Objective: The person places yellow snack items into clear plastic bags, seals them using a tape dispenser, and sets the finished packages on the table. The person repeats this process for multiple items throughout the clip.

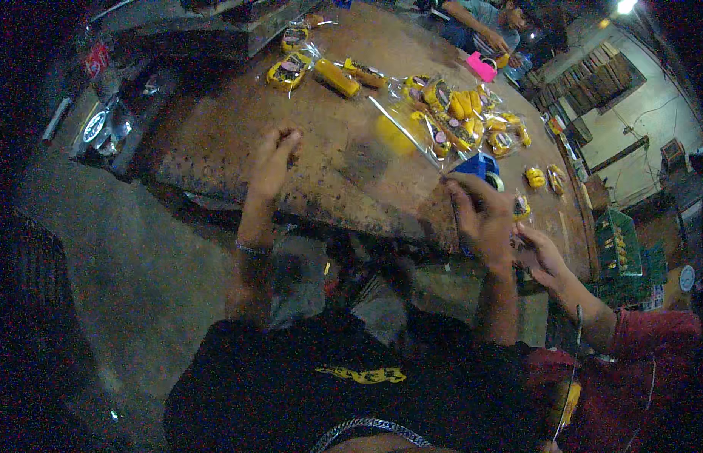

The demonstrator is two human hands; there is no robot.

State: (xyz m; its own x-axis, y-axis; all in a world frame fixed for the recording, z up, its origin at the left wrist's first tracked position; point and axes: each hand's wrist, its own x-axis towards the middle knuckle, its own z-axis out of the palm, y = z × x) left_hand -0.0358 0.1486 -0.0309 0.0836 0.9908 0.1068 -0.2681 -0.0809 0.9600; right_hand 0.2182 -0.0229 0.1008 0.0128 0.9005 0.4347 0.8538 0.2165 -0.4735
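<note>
My left hand is over the near left part of a worn wooden table. Its fingers are loosely curled, a gap shows at the thumb, and I see nothing held. At the right, my right hand pinches the end of a clear plastic bag. A blurred yellow shape, apparently a bread roll, shows through that bag. Just beyond my right fingertips stands a blue tape dispenser, partly covered by the hand. Bagged yellow bread rolls lie heaped behind it.
More bagged rolls lie at the far left. Beside me on the right is a co-worker's hand. Across the table, another person works near a pink tape dispenser. A green crate stands at the right.
</note>
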